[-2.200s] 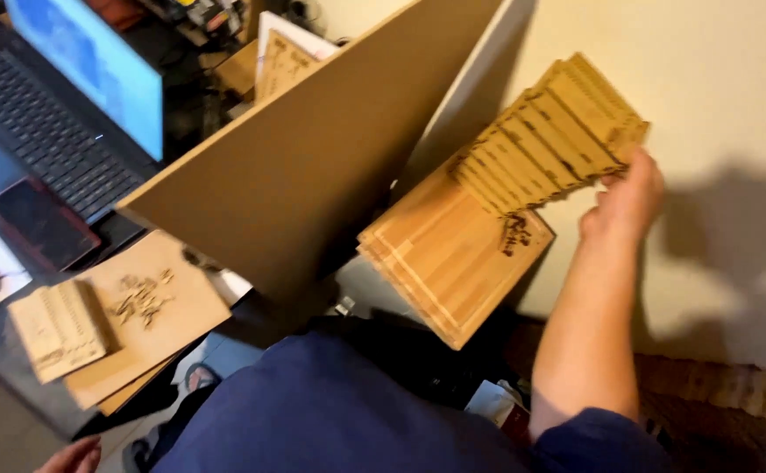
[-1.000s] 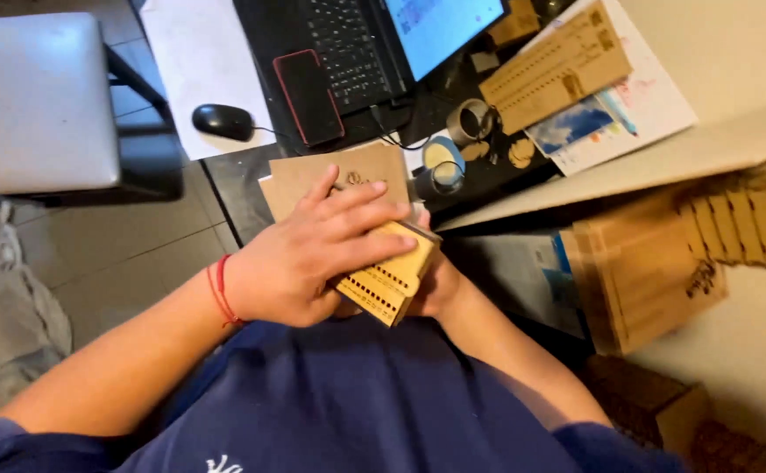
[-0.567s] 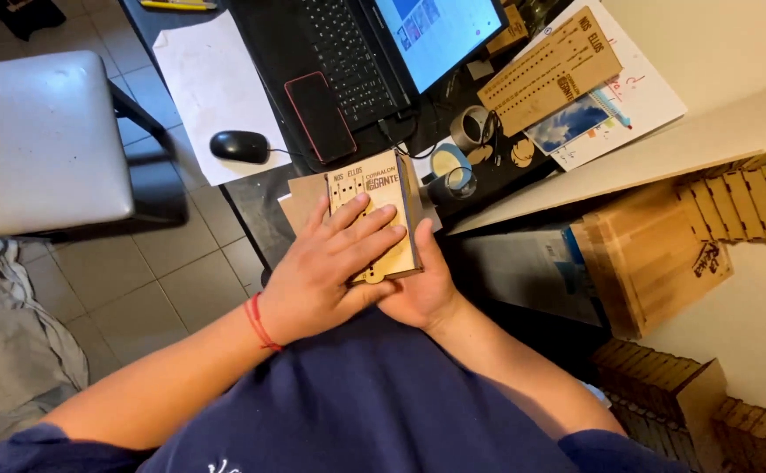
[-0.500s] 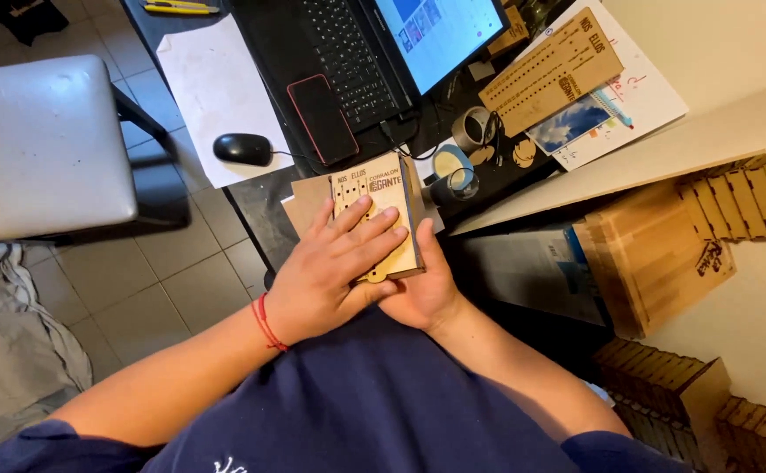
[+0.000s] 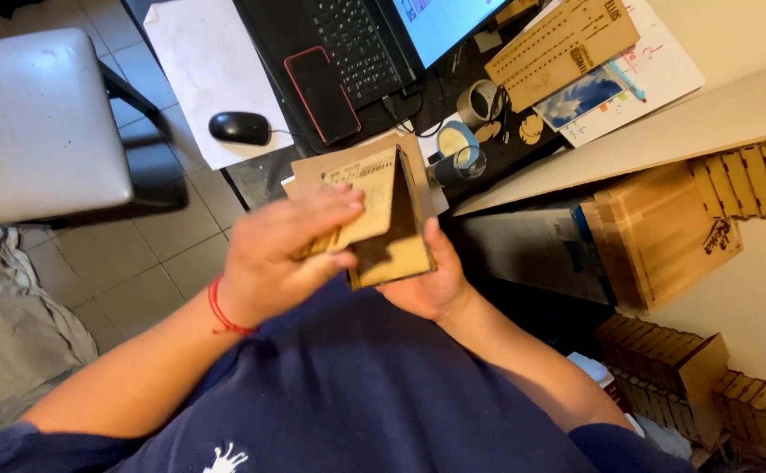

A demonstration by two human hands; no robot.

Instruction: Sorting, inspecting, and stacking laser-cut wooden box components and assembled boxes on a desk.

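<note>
Left of the laptop [image 5: 374, 35], a black mouse [image 5: 239, 128] is seen on white paper [image 5: 208, 61]; below the laptop, a folding wooden panel [image 5: 383, 219] is clasped by the left hand [image 5: 282, 254], fingers closed over its raised leaf; its lower leaf is gripped from beneath by the right hand [image 5: 427, 285].

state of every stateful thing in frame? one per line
Wood panels: held in both hands, splayed apart like a book
Left hand: grip on the front panel
Right hand: under the panels, supporting
Laptop: open, screen lit
Phone: on laptop, screen dark
Mouse: idle on paper
Tape roll: lying on desk
</note>
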